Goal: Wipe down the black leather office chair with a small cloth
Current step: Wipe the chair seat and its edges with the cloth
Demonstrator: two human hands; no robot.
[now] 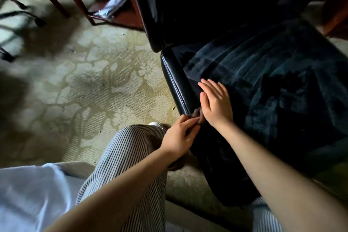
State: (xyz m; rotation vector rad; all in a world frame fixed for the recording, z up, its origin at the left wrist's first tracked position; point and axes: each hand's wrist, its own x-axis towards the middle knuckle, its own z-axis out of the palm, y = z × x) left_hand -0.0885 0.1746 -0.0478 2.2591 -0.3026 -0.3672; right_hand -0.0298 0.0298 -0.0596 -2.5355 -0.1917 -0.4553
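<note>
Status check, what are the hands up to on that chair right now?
Left hand pinches small cloth at black chair edge. Right hand flat on its seat. Nothing in the way.

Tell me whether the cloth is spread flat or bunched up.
Bunched up: the cloth is a crumpled wad at the edge of the chair, pinched by the left hand, partly hidden by the right hand.
</note>
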